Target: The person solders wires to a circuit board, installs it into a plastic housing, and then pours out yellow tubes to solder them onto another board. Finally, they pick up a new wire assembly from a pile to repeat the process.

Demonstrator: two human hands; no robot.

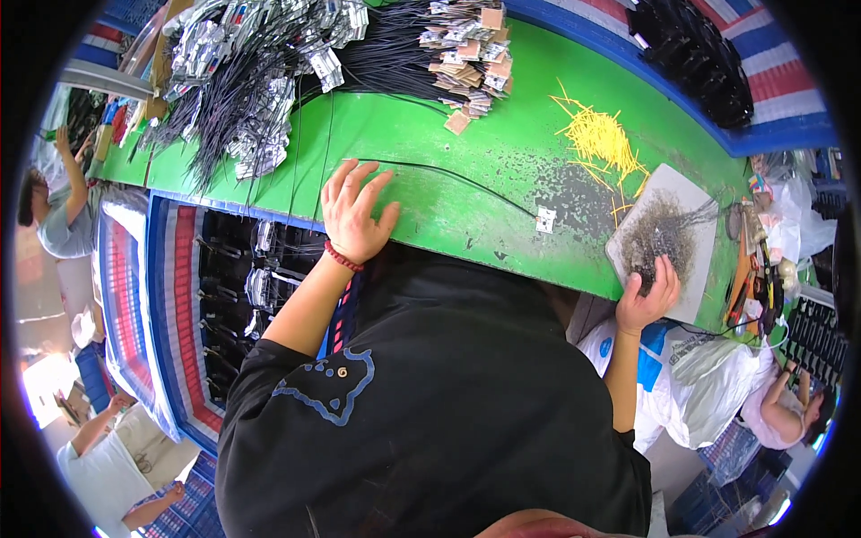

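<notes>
On the green table my left hand [355,215], a red beaded bracelet at its wrist, lies with fingers spread. Its fingertips are by the left end of a thin black cable [448,169]; whether they touch it I cannot tell. The cable curves right to a small white printed tag [544,219]. My right hand [653,296] reaches onto a heap of tiny black pieces [662,238] on a pale grey board [698,273]. Its thumb stands apart from the fingers, and no held piece can be made out. Yellow thin sticks or tubes [599,136] are piled beyond the board.
Bundles of black cables with silvery tags [262,143] and cardboard-coloured tags [466,54] cover the far left. Hand tools [749,260] lie at the right edge. White plastic bags [717,386] hang beside my right arm. Co-workers [117,466] are at left and right.
</notes>
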